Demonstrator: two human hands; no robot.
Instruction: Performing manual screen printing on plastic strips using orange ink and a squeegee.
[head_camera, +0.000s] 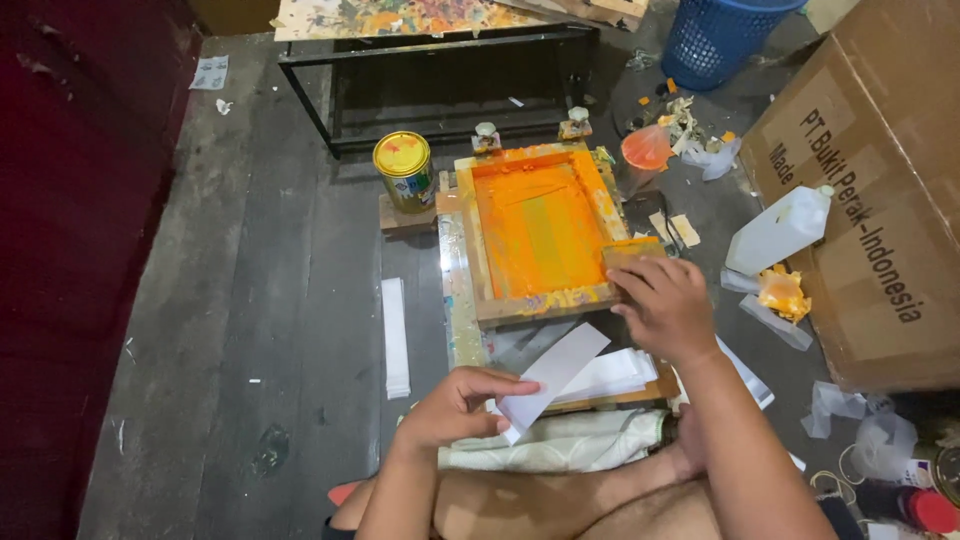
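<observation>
A wooden screen-printing frame (478, 250) smeared with orange ink lies on the dark plank floor in front of me. My right hand (664, 305) rests on its near right corner, gripping a wooden squeegee (632, 252) coated in orange. My left hand (452, 405) pinches a white paper strip (557, 375) by its near end, the strip angled up toward the frame's front edge. A pile of similar white strips (612, 375) sits just below the frame, between my hands.
A yellow paint can (403, 170) stands left of the frame. A stack of white strips (395, 335) lies on the floor at left. A white plastic jug (778, 232), large cardboard box (880, 200), blue basket (718, 35) and scraps crowd the right. A black metal rack (440, 80) is behind.
</observation>
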